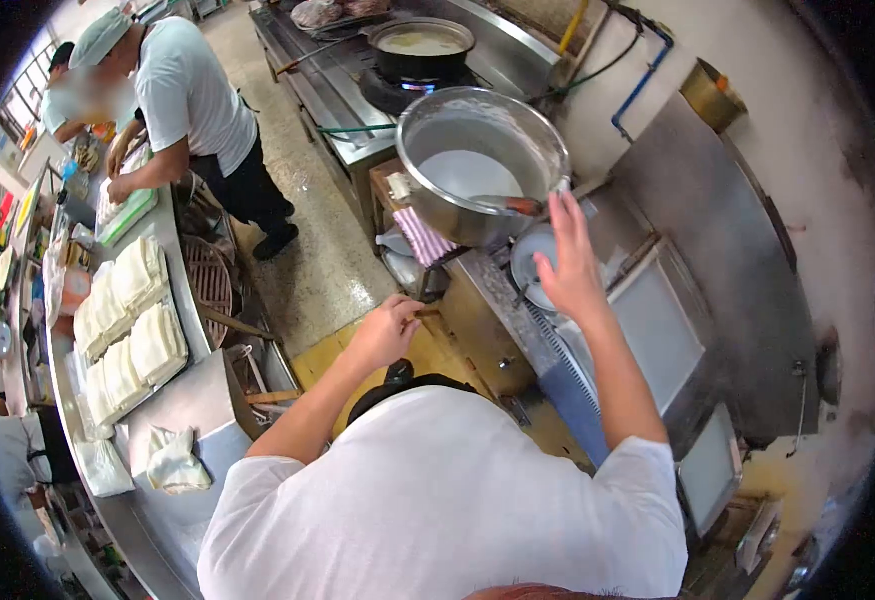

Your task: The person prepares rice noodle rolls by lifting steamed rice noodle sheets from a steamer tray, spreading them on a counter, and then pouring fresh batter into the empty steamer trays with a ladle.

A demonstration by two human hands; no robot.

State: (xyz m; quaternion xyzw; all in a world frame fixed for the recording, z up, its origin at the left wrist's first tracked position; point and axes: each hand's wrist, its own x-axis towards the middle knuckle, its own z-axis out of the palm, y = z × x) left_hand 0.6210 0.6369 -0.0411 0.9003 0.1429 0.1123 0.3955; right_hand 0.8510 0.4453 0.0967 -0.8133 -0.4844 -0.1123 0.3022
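My right hand [573, 260] is raised at the right rim of a large metal pot [420, 200], fingers stretched out and thumb apart, holding nothing. White liquid [468, 175] lies in the pot. A utensil with a brown handle [524, 206] rests inside against the near rim, close to my right fingertips. Below that hand is a round pale bowl or lid [535, 262] on the counter. My left hand [384, 332] hangs over the floor in front of me, fingers loosely bent with a gap at the thumb, and empty.
A black pot [421, 62] sits on a lit burner behind the big pot. Pale flat trays [658, 325] lie on the right. Leftward, a metal counter [180, 275] carries stacks of folded white sheets [123, 300] and a cloth [176, 460]. A person [198, 100] works there.
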